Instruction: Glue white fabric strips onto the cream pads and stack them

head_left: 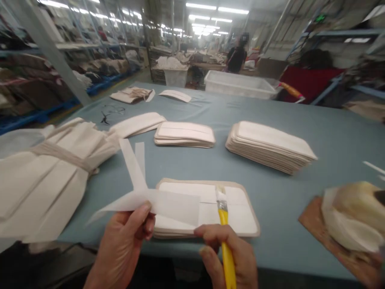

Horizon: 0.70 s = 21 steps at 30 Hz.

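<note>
The left hand (124, 237) pinches a bundle of thin, translucent white strips (177, 204) between thumb and fingers; the strips fan out in several directions, and the broadest lies over the left part of a low stack of white rectangular panels with rounded corners and beige edges (240, 212). The right hand (228, 253) has its fingers curled around the yellow handle of a flat paintbrush with a metal ferrule and pale bristles (224, 224). The brush points away from the person, its bristles over the top panel, just right of the strips. The low stack sits at the near side of a bench covered in blue-green cloth (186, 164).

Beyond it on the bench are a medium stack of cream panels with a dark line along the top one (185, 134) and, to the right, a taller stack of plain cream panels (270, 144). At the left lies a large bundle of cream fabric pieces tied with a beige band (57, 168), with more long cream pieces (138, 123) touching or near its far end. At the right, a rounded, pale, yellowish-stained container (351, 216), blurred, rests on a brown board (321, 228). Past the far edge stand a translucent white plastic bin (240, 84) and a person in dark clothing (236, 58).
</note>
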Each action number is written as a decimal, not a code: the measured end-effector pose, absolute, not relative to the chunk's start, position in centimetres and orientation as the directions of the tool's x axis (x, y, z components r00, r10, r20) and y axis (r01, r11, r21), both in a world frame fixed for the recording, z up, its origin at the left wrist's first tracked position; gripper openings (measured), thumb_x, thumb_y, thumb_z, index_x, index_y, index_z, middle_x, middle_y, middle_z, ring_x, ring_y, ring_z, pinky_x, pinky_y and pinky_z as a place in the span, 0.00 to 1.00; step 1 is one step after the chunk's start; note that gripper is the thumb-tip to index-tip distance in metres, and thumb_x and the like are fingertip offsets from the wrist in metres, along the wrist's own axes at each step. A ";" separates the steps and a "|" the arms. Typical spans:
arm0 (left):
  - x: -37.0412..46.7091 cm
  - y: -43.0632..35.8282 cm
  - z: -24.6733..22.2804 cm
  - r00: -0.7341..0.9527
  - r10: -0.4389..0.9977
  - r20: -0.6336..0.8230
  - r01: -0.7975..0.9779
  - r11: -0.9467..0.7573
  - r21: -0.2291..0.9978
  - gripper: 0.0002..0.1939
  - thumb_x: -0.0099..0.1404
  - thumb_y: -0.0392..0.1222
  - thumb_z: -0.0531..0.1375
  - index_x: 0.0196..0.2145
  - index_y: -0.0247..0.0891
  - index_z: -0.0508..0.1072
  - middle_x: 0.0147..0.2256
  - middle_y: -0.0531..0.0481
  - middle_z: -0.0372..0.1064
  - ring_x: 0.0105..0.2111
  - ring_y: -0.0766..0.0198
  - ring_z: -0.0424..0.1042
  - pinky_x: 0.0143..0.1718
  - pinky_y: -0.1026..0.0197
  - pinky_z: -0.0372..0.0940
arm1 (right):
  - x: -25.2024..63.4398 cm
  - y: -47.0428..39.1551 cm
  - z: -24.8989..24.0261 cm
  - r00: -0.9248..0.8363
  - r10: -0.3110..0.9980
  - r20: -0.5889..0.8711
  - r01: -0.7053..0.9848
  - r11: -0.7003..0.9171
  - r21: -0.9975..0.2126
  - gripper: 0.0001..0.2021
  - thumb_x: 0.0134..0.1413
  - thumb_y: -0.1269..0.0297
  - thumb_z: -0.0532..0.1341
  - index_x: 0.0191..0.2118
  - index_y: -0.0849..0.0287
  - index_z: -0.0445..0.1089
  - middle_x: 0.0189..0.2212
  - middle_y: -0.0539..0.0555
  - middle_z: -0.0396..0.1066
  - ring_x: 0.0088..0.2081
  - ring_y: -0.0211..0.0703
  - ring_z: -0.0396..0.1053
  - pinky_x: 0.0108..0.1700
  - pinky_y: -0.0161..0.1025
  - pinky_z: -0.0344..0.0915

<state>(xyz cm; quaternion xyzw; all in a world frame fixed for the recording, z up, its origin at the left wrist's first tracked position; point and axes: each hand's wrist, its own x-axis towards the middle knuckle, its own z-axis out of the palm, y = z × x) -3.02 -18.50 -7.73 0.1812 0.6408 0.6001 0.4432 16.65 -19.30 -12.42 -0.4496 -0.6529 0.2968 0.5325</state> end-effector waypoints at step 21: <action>0.5 -19.2 -11.6 -0.506 0.693 -0.514 -0.594 0.152 0.790 0.31 0.38 0.56 0.83 0.32 0.38 0.76 0.28 0.55 0.69 0.24 0.68 0.66 0.20 0.67 0.66 | 24.2 -18.6 -13.3 0.088 0.862 0.499 0.645 0.332 -0.688 0.09 0.69 0.57 0.66 0.39 0.53 0.67 0.32 0.49 0.75 0.29 0.39 0.76 0.33 0.30 0.73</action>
